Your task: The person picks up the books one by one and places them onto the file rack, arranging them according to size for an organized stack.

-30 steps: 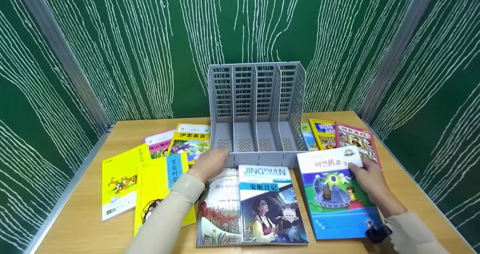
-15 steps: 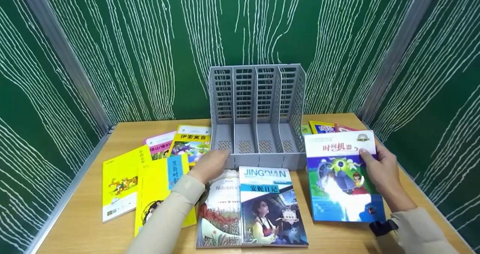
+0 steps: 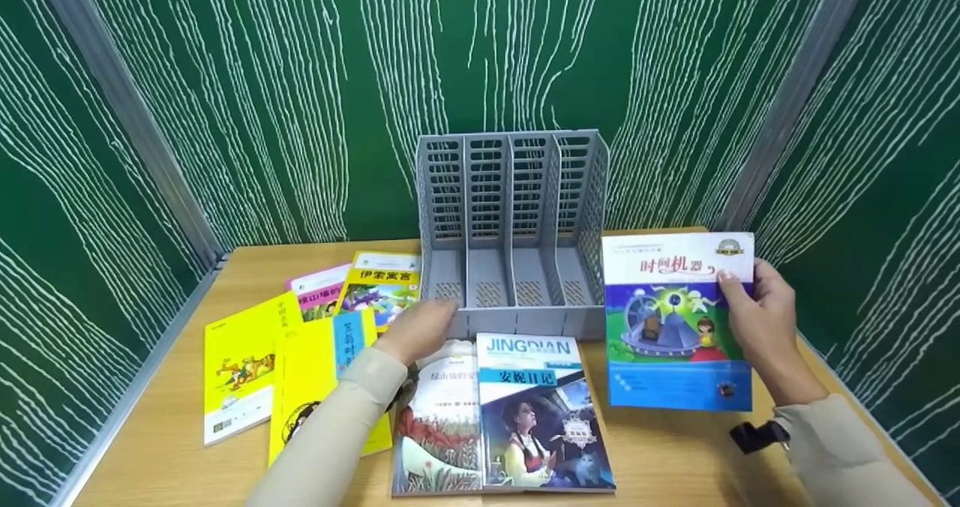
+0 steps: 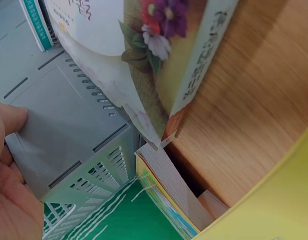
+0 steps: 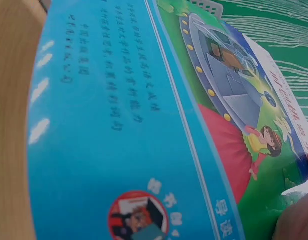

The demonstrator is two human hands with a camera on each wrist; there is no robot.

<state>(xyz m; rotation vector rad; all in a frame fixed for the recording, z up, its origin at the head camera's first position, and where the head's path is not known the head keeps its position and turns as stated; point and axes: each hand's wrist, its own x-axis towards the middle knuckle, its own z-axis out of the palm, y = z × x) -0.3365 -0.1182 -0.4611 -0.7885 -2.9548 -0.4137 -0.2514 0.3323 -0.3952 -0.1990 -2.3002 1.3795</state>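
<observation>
My right hand [image 3: 765, 327] holds a paperback book [image 3: 675, 334] by its right edge, thumb on the front cover and fingers behind. The book stands nearly upright, its white, green and blue cover facing me, right of a grey file rack [image 3: 529, 323]. Its glossy blue lower cover [image 5: 119, 125] fills much of the right wrist view. At the rack's front left corner, my left hand [image 3: 420, 331] grips the front wall. The left wrist view shows that thumb [image 4: 15, 117] on the grey panel, with the other fingers curled round its edge.
Before the rack lie a dark-covered book [image 3: 544, 417] and a book with red flowers [image 3: 439, 432]. Two yellow books [image 3: 244, 364], a pink book [image 3: 319, 286] and a fable book [image 3: 379, 289] lie left. Green walls [image 3: 262, 117] enclose the table [image 3: 165, 447].
My right hand has raised the book from the table's right side, moving it back and tilting it upright. It now hides the books at the back right. My left hand stays on the rack.
</observation>
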